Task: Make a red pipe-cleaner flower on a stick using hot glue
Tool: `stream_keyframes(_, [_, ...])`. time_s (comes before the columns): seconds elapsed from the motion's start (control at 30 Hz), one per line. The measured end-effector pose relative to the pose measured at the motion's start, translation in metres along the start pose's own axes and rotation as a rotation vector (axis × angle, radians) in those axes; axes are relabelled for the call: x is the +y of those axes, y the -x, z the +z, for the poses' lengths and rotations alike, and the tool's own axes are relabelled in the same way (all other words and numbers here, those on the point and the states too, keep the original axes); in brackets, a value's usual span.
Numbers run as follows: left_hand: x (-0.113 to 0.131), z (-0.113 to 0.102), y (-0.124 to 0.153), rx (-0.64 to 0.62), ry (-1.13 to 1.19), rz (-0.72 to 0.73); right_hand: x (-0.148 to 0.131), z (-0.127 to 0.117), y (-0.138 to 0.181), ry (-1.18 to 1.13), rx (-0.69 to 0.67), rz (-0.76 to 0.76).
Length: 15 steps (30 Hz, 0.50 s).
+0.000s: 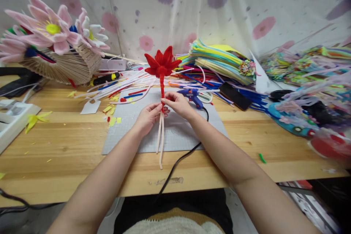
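A red pipe-cleaner flower [162,64] stands upright over the grey cutting mat [181,131]. Its stem is wrapped red at the top, and pale bare sticks [160,139] hang below. My left hand [149,117] pinches the stem just under the red wrap. My right hand [178,104] grips the same spot from the right, fingers closed on the red strand. Both hands meet at the stem.
A blue glue gun [193,96] lies behind my right hand, its black cord [181,161] running off the table's front edge. Piles of coloured pipe cleaners [219,62], a phone [233,95], pink flowers in a basket [55,44] and a white box [13,117] surround the mat.
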State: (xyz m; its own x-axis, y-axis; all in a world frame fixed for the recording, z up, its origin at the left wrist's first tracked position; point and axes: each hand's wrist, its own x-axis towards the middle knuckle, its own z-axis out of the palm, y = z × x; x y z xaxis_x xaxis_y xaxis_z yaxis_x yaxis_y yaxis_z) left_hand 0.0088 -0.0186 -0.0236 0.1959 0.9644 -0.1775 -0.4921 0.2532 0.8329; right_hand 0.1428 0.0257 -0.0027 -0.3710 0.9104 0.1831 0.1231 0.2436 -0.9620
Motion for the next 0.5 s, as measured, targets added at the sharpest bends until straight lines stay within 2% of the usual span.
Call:
stream_keyframes(0.27, [-0.0014, 0.0071, 0.0053, 0.145, -0.176, 0.111, 0.0041, 0.0041, 0.0000, 0.217, 0.077, -0.049])
stream_keyframes(0.5, [-0.0035, 0.0045, 0.0030, 0.105, -0.174, 0.064, 0.0019, 0.0028, 0.0024, 0.231, 0.057, -0.047])
